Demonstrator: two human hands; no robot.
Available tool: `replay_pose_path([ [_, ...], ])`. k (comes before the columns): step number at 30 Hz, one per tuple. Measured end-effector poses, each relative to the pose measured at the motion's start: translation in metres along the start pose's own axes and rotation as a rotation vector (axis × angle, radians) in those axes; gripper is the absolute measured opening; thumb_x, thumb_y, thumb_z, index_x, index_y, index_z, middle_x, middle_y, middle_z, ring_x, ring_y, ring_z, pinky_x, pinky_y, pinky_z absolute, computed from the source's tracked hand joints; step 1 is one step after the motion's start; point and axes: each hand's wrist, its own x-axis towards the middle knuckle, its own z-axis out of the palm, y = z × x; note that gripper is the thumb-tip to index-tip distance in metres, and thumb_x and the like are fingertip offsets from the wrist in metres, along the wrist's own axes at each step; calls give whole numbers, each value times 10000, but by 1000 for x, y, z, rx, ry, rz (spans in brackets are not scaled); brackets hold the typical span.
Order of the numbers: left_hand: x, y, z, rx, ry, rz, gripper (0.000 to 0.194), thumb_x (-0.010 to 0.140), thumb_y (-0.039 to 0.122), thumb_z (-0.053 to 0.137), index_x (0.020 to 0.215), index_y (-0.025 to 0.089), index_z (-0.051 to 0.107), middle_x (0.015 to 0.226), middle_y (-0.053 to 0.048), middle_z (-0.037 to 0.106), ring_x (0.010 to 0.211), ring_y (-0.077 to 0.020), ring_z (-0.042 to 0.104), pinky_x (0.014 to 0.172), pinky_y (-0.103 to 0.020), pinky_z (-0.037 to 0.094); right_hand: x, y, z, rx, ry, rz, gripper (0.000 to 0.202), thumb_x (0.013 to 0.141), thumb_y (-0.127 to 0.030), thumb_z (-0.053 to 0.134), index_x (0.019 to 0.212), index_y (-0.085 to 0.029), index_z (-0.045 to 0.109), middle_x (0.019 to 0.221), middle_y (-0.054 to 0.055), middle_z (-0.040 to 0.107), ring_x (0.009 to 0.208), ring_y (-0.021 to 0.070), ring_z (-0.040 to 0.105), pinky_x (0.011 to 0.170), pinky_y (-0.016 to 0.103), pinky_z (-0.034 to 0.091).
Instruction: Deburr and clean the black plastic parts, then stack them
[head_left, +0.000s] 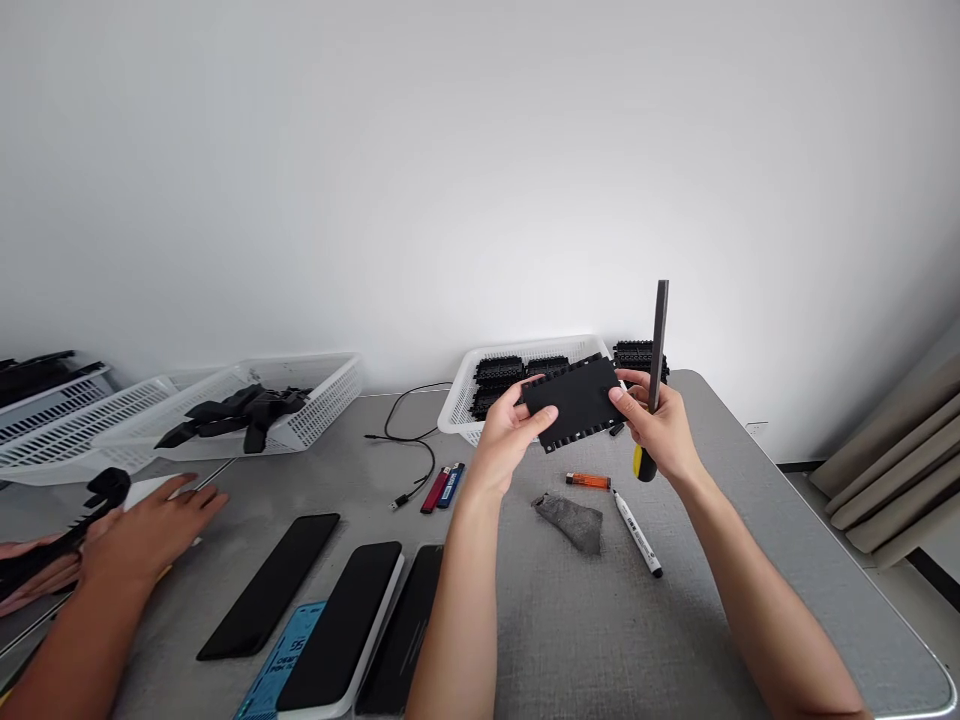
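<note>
A flat black plate (576,400) with notched long edges is held tilted above the table. My left hand (504,435) grips its left end, thumb on the face. At the right end, my right hand (664,425) pinches the plate between thumb and fingers. That same hand also holds a file-like tool (658,340) upright, its grey blade pointing up and its black and yellow handle below the palm. Behind the plate, a white basket (459,400) holds several black notched parts. Below my hands lie an orange lighter (589,481), a grey cloth (571,522) and a white marker (637,535).
Phones, one a black phone (270,585), lie front left. Red and blue lighters (436,490) and a black cable (409,438) are left of my forearm. Another person's hand (150,530) works at the far left, near a basket of black straps (322,400).
</note>
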Motion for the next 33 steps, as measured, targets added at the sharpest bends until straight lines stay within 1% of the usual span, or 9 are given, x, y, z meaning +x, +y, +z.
replay_pose_path([
  [5, -2, 1, 7, 12, 92, 60, 603, 658, 339, 869, 1173, 182, 597, 953, -65, 775, 911, -221, 729, 814, -299, 580, 1, 1, -2, 12, -32, 16, 509, 814, -540, 723, 1166, -179, 651, 628, -64, 430, 465, 65, 290, 437, 249, 234],
  [8, -2, 2, 8, 13, 125, 93, 588, 654, 346, 871, 1154, 187, 605, 936, -59, 773, 879, -215, 730, 794, -299, 588, 1, 1, 0, 8, -53, 44, 501, 799, -556, 726, 1106, -166, 660, 613, -66, 428, 459, 65, 286, 438, 251, 234],
  [11, -3, 4, 9, 34, 113, 132, 603, 686, 354, 851, 1210, 196, 598, 952, -60, 771, 896, -220, 730, 798, -300, 589, 1, -1, 2, -17, -43, 64, 432, 773, -567, 741, 907, -168, 644, 567, -75, 387, 453, 66, 286, 440, 250, 228],
  [14, -6, 7, 9, 81, 67, 162, 621, 734, 367, 818, 1282, 199, 579, 951, -64, 769, 910, -224, 731, 818, -302, 585, 1, -2, 3, -55, -24, 58, 444, 782, -578, 722, 685, -192, 525, 529, -75, 348, 455, 68, 282, 442, 250, 217],
  [17, -9, 9, 9, 110, 25, 181, 627, 766, 373, 793, 1322, 199, 561, 956, -66, 769, 916, -219, 729, 843, -302, 579, 0, -3, 3, -79, -14, 52, 469, 797, -577, 703, 641, -203, 466, 519, -74, 337, 457, 70, 277, 440, 247, 208],
  [21, -10, 9, 8, 134, 26, 185, 631, 766, 376, 790, 1325, 194, 562, 958, -71, 765, 923, -225, 725, 821, -299, 582, -1, -3, 3, -81, -22, 45, 464, 801, -580, 696, 647, -201, 477, 524, -70, 346, 454, 71, 282, 435, 244, 214],
  [24, -9, 8, 7, 121, 54, 198, 624, 756, 362, 798, 1312, 194, 570, 937, -67, 764, 914, -221, 724, 819, -298, 580, -1, -4, 3, -93, -22, 57, 450, 794, -595, 697, 690, -188, 534, 545, -65, 364, 461, 70, 287, 430, 239, 225],
  [28, -8, 9, 5, 100, 103, 220, 594, 743, 332, 803, 1278, 199, 582, 909, -57, 761, 908, -204, 719, 826, -281, 567, -2, -13, -7, -110, -17, 67, 436, 808, -602, 676, 908, -180, 634, 656, -37, 462, 496, 74, 334, 421, 220, 241],
  [33, -4, 10, -2, 69, 207, 184, 567, 702, 290, 795, 1212, 197, 567, 884, -49, 740, 883, -192, 706, 803, -274, 548, -11, -22, -37, -132, 53, 54, 444, 838, -523, 660, 1175, -253, 558, 896, -1, 533, 574, 94, 437, 421, 202, 318],
])
